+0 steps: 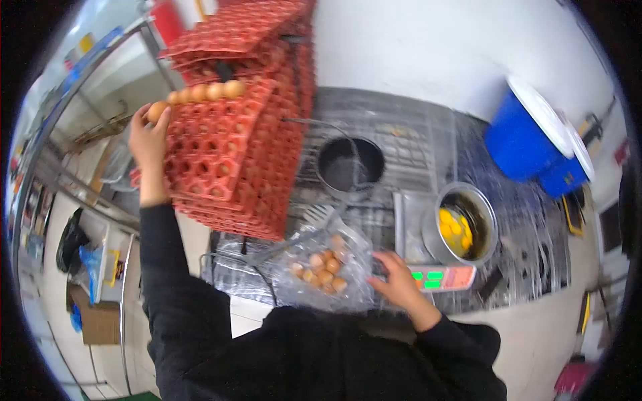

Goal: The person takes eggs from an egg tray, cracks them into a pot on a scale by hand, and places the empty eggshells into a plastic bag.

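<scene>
Left hand [148, 130] has its fingers round an egg [158, 111] at the left end of the egg row [215, 91] on the red trays [267, 180] — pot [433, 240] with yolks [455, 228] sits well across to the right, right hand [399, 286] nearer it, fingers parted beside the shell bag [361, 267] — egg's long axis and pointing unclear, too small to call

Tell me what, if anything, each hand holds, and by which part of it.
The left hand grips an egg by its sides. The right hand is open beside the plastic bag, with nothing visibly held.
</scene>
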### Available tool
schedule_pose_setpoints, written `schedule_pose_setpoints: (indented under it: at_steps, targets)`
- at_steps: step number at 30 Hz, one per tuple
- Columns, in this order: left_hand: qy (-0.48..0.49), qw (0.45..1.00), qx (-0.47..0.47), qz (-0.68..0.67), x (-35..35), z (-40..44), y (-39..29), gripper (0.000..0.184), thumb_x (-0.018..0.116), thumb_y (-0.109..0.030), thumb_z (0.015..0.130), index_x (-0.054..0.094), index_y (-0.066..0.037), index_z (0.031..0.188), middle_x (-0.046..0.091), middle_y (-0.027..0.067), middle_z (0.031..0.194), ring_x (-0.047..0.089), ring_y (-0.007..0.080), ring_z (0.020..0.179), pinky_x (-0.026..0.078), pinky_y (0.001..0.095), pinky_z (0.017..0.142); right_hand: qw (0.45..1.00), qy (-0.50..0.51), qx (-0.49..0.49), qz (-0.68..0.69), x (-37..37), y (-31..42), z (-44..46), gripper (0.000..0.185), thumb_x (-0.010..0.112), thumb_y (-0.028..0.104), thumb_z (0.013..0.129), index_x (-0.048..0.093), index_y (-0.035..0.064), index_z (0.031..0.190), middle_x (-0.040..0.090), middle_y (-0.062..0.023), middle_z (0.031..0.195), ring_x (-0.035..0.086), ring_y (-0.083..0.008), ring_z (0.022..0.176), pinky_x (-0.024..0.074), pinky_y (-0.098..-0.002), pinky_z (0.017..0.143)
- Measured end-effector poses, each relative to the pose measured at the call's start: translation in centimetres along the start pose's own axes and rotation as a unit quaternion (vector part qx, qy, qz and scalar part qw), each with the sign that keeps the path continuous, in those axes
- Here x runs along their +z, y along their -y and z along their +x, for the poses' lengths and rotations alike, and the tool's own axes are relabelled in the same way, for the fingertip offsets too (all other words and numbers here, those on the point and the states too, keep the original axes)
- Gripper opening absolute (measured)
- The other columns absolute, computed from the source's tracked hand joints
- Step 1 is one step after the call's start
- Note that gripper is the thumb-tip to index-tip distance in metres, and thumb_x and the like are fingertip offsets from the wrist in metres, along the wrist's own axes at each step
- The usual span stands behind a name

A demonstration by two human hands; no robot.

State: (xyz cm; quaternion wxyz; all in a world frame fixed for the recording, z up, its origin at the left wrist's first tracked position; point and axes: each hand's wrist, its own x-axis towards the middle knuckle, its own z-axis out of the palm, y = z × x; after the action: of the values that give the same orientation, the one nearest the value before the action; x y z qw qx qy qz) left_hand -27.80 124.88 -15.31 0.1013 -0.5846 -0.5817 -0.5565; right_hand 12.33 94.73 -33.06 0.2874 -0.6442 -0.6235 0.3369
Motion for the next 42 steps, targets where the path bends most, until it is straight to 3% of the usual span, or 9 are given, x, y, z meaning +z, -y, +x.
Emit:
schedule_pose_setpoints:
  at_steps: [5, 7, 12, 17, 20, 34, 37, 38, 42]
  targets:
    - [0.309, 0.909, 0.093, -0.264, -2.6, -22.9, -14.5, 0.04, 0.077, -0.018, 0.062, 0.056, -0.002, 0.091, 0.059, 0.0077, 0.087, 0.057, 0.016, 0.082, 0.046, 0.0287, 0.072, 0.941, -0.146, -0.305, 0.025, 1.0, 4.9, 0.0, 0.053, 0.069, 0.018, 0.07, 0.048, 0.0133, 0.118, 0.043, -0.0156, 0.12, 0.046, -0.0331, 0.11, 0.0422, -0.0395, 0.089]
    - [0.458, 0.824, -0.121, -0.311, -2.3, -30.4, -19.1, 0.041, 0.078, -0.016, 0.06, 0.054, -0.002, 0.09, 0.06, 0.0081, 0.087, 0.058, 0.0159, 0.085, 0.046, 0.029, 0.076, 0.914, -0.181, -0.359, 0.056, 0.6, 4.2, -0.4, 0.052, 0.069, 0.013, 0.069, 0.048, 0.0142, 0.117, 0.042, -0.0152, 0.121, 0.046, -0.0329, 0.11, 0.0431, -0.0396, 0.088]
    - [0.544, 0.673, -0.249, -0.436, 1.3, -40.5, -25.2, 0.049, 0.077, -0.021, 0.066, 0.05, -0.001, 0.102, 0.06, 0.0117, 0.099, 0.059, 0.0196, 0.094, 0.045, 0.0312, 0.084, 0.951, -0.116, -0.287, -0.011, -6.5, -4.1, -4.6, 0.04, 0.066, 0.009, 0.067, 0.055, 0.0095, 0.105, 0.05, -0.0152, 0.109, 0.053, -0.0329, 0.098, 0.0454, -0.0391, 0.082]
    - [0.621, 0.692, -0.096, -0.357, 2.6, -42.4, -30.5, 0.056, 0.073, -0.035, 0.069, 0.051, -0.002, 0.109, 0.058, 0.0165, 0.106, 0.055, 0.0289, 0.101, 0.042, 0.0358, 0.087, 0.914, -0.36, -0.067, -0.173, -14.2, -13.0, -7.6, 0.034, 0.066, 0.017, 0.072, 0.054, 0.0075, 0.103, 0.053, -0.0169, 0.1, 0.055, -0.0341, 0.088, 0.0456, -0.0401, 0.076]
    - [0.634, 0.699, -0.078, -0.321, 3.3, -42.7, -31.6, 0.049, 0.072, -0.034, 0.07, 0.055, -0.005, 0.105, 0.058, 0.0153, 0.105, 0.055, 0.0302, 0.099, 0.042, 0.0365, 0.085, 0.92, -0.321, 0.026, -0.223, -15.9, -17.4, -7.5, 0.034, 0.065, 0.02, 0.074, 0.054, 0.0075, 0.104, 0.054, -0.0169, 0.099, 0.054, -0.0353, 0.088, 0.0452, -0.0404, 0.074]
    - [0.628, 0.701, -0.031, -0.337, 6.0, -43.3, -36.2, 0.037, 0.071, -0.029, 0.07, 0.058, -0.005, 0.095, 0.059, 0.0125, 0.099, 0.055, 0.0288, 0.096, 0.043, 0.0358, 0.083, 0.932, -0.311, 0.026, -0.187, -18.1, -19.6, -7.6, 0.032, 0.062, 0.02, 0.077, 0.053, 0.006, 0.104, 0.054, -0.0163, 0.093, 0.056, -0.0337, 0.081, 0.0457, -0.0399, 0.07]
    - [0.601, 0.719, 0.011, -0.349, 6.7, -43.2, -36.0, 0.039, 0.072, -0.028, 0.069, 0.058, -0.005, 0.098, 0.059, 0.0127, 0.101, 0.055, 0.0281, 0.096, 0.043, 0.0362, 0.082, 0.951, -0.263, 0.15, 0.069, -19.0, -18.8, -6.3, 0.031, 0.061, 0.018, 0.079, 0.053, 0.006, 0.106, 0.054, -0.0109, 0.092, 0.056, -0.0236, 0.074, 0.0457, -0.0357, 0.066]
    - [0.591, 0.724, 0.006, -0.356, 6.8, -42.9, -35.8, 0.04, 0.072, -0.027, 0.069, 0.058, -0.006, 0.101, 0.059, 0.0126, 0.102, 0.055, 0.0277, 0.097, 0.044, 0.0358, 0.082, 0.897, -0.186, 0.234, 0.324, -19.8, -16.2, -6.0, 0.029, 0.058, 0.02, 0.081, 0.053, 0.0078, 0.107, 0.054, -0.0044, 0.088, 0.053, -0.0141, 0.068, 0.0446, -0.0294, 0.059]
    - [0.556, 0.734, -0.024, -0.389, 5.9, -40.0, -34.5, 0.045, 0.073, -0.021, 0.069, 0.057, -0.01, 0.109, 0.058, 0.0116, 0.108, 0.055, 0.0262, 0.099, 0.045, 0.0341, 0.081, 0.739, 0.007, 0.203, 0.643, -17.1, -11.9, -4.1, 0.03, 0.051, 0.026, 0.084, 0.052, 0.0081, 0.109, 0.055, -0.0016, 0.082, 0.051, -0.0111, 0.059, 0.0419, -0.0217, 0.049]
